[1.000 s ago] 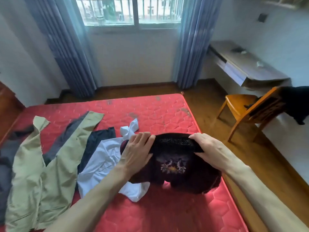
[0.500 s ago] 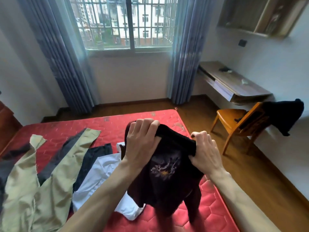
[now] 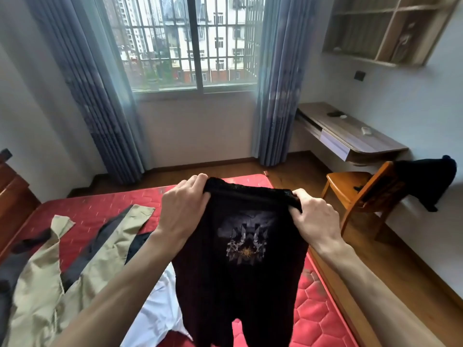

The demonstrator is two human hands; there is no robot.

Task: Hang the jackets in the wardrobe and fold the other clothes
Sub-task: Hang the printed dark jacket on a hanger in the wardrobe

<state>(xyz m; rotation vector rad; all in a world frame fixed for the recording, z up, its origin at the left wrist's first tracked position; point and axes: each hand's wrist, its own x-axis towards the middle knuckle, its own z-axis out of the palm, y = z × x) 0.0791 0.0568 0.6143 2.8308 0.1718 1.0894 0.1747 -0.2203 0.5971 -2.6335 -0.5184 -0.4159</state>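
A dark maroon-black garment [image 3: 240, 284] with a pale printed emblem hangs in the air over the red mattress [image 3: 95, 209]. My left hand [image 3: 183, 209] grips its upper edge at the left, and my right hand [image 3: 315, 216] grips the same edge at the right, stretching it between them. Its lower part hangs down in two legs. Beneath it a white shirt [image 3: 157, 311] lies on the mattress. To the left lie khaki trousers [image 3: 42, 291], a dark grey garment [image 3: 75, 266] and a navy piece [image 3: 137, 244].
A wooden chair [image 3: 360, 194] stands right of the bed with a black jacket [image 3: 431, 181] draped over its back. A wall desk [image 3: 350, 136] and open shelves [image 3: 383, 31] are at the right. Curtains frame the barred window [image 3: 193, 43]. A wooden headboard [image 3: 12, 191] is at the far left.
Both hands have lifted the dark garment off the mattress and pulled its top edge apart, so it now hangs unfolded. My view has tilted upward.
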